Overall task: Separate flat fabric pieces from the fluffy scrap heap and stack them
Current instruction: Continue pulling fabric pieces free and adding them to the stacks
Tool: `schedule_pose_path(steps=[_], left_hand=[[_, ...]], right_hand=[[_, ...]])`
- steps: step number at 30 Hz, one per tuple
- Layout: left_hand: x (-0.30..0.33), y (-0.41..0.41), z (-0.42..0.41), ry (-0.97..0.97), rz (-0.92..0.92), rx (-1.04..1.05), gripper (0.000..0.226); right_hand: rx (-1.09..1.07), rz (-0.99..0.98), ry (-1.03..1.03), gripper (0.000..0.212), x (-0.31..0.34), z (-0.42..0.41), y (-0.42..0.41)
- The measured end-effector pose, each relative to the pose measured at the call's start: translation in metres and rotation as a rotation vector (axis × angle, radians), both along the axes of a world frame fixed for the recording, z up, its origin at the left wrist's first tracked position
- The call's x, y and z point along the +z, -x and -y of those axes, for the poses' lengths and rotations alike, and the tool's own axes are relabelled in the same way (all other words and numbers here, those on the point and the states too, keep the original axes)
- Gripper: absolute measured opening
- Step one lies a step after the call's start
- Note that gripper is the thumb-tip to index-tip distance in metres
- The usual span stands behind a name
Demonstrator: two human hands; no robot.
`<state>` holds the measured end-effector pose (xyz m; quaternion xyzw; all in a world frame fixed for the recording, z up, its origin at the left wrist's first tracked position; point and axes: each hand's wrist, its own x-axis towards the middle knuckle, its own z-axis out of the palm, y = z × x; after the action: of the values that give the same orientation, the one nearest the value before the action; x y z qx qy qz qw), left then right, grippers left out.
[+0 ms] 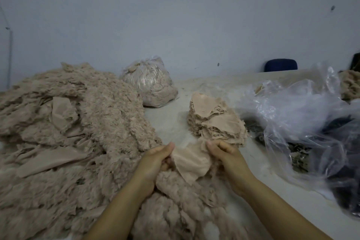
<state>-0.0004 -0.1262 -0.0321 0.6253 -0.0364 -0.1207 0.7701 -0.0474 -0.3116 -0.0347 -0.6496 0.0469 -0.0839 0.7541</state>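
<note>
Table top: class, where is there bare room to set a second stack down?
Bare table lies between the fluffy heap and the stack, below the tied bag. The right side is crowded by loose plastic bags.

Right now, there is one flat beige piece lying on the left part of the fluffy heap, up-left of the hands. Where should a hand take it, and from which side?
Take the flat beige piece by its loose upper corner, coming from above. It lies exposed on the fluffy heap, with its lower part tucked into the fluff, so a pinch grip there probably lifts the piece alone.
</note>
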Motion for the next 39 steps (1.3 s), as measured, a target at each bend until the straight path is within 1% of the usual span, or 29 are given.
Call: schedule_pose_path(steps=[2, 3, 4, 5, 8, 10, 11, 12, 13, 14, 16, 18, 19, 22, 23, 24, 26, 27, 28, 29, 30, 31, 32, 33, 35, 36, 37, 39], left_hand=[[0.003, 0.001, 0.003, 0.016, 0.013, -0.042, 0.023], [0.004, 0.002, 0.006, 0.030, 0.006, -0.051, 0.023], [0.004, 0.004, 0.011, 0.041, -0.008, -0.030, 0.024], [0.004, 0.004, 0.016, 0.028, -0.020, 0.023, 0.024], [0.004, 0.004, 0.034, -0.049, -0.076, 0.210, 0.025], [0.007, 0.006, 0.042, 0.088, -0.182, 0.221, 0.024], [0.009, 0.010, 0.046, 0.148, -0.218, 0.192, 0.031], [0.008, 0.012, 0.051, 0.154, -0.200, 0.157, 0.040], [0.006, 0.015, 0.055, 0.094, -0.136, 0.140, 0.043], [0.003, 0.016, 0.058, 0.004, -0.043, 0.168, 0.037], [-0.004, 0.017, 0.059, -0.127, 0.135, 0.290, 0.025], [-0.007, 0.017, 0.056, -0.187, 0.264, 0.330, 0.028], [-0.008, 0.015, 0.053, -0.209, 0.297, 0.325, 0.029], [-0.006, 0.007, 0.040, -0.195, 0.308, 0.334, 0.027], [-0.004, 0.003, 0.034, -0.194, 0.315, 0.335, 0.025], [-0.001, 0.000, 0.029, -0.197, 0.321, 0.311, 0.024], [0.003, -0.004, 0.023, -0.192, 0.322, 0.232, 0.021], [0.004, -0.005, 0.023, -0.180, 0.314, 0.195, 0.022], [0.005, -0.004, 0.024, -0.175, 0.309, 0.152, 0.023], [0.005, -0.002, 0.028, -0.176, 0.311, 0.105, 0.024], [0.006, 0.000, 0.032, -0.171, 0.310, 0.053, 0.025], [0.006, 0.003, 0.037, -0.150, 0.301, 0.003, 0.025], [0.007, 0.006, 0.041, -0.118, 0.282, -0.040, 0.024], [0.008, 0.009, 0.044, -0.088, 0.266, -0.068, 0.024], [0.007, 0.006, 0.045, -0.087, 0.278, -0.046, 0.025], [0.008, 0.002, 0.045, -0.134, 0.314, -0.001, 0.026], [0.009, -0.003, 0.043, -0.192, 0.360, 0.042, 0.027], [0.013, -0.011, 0.040, -0.259, 0.420, 0.070, 0.028]], right_hand=[[0.099, -0.027, 0.006, 0.030, 0.002, -0.002, 0.002], [0.112, -0.036, 0.023, 0.026, 0.002, -0.005, 0.003], [0.100, -0.034, 0.052, 0.017, 0.000, -0.008, 0.003], [0.067, -0.027, 0.095, 0.011, -0.002, -0.012, 0.003], [-0.053, 0.030, 0.188, 0.016, -0.007, -0.024, 0.003], [-0.137, 0.092, 0.246, 0.012, -0.009, -0.030, 0.004], [-0.185, 0.118, 0.269, 0.011, -0.010, -0.032, 0.004], [-0.230, 0.139, 0.271, 0.010, -0.011, -0.033, 0.004], [-0.267, 0.154, 0.260, 0.008, -0.010, -0.034, 0.003], [-0.294, 0.160, 0.250, 0.007, -0.010, -0.034, 0.002], [-0.329, 0.157, 0.260, 0.009, -0.012, -0.034, 0.001], [-0.353, 0.128, 0.340, 0.016, -0.016, -0.030, 0.000], [-0.363, 0.108, 0.390, 0.018, -0.018, -0.025, 0.000], [-0.420, 0.036, 0.526, 0.020, -0.024, 0.001, 0.003], [-0.405, 0.017, 0.576, 0.021, -0.024, 0.013, 0.006], [-0.336, -0.001, 0.640, 0.024, -0.024, 0.024, 0.010], [-0.072, -0.081, 0.767, 0.031, -0.020, 0.036, 0.019], [0.040, -0.131, 0.781, 0.035, -0.017, 0.035, 0.023], [0.100, -0.153, 0.751, 0.040, -0.013, 0.030, 0.025], [0.107, -0.155, 0.651, 0.048, -0.011, 0.023, 0.025], [0.094, -0.162, 0.487, 0.055, -0.009, 0.015, 0.023], [0.095, -0.171, 0.301, 0.056, -0.008, 0.006, 0.019], [0.108, -0.184, 0.147, 0.053, -0.006, -0.003, 0.017], [0.118, -0.191, 0.050, 0.047, -0.006, -0.009, 0.014], [0.088, -0.151, -0.068, 0.030, -0.005, -0.014, 0.008], [0.041, -0.101, -0.084, 0.025, -0.004, -0.013, 0.005], [-0.024, -0.041, -0.030, 0.024, -0.004, -0.010, 0.001], [-0.112, 0.048, 0.158, 0.025, 0.001, -0.004, -0.006]])
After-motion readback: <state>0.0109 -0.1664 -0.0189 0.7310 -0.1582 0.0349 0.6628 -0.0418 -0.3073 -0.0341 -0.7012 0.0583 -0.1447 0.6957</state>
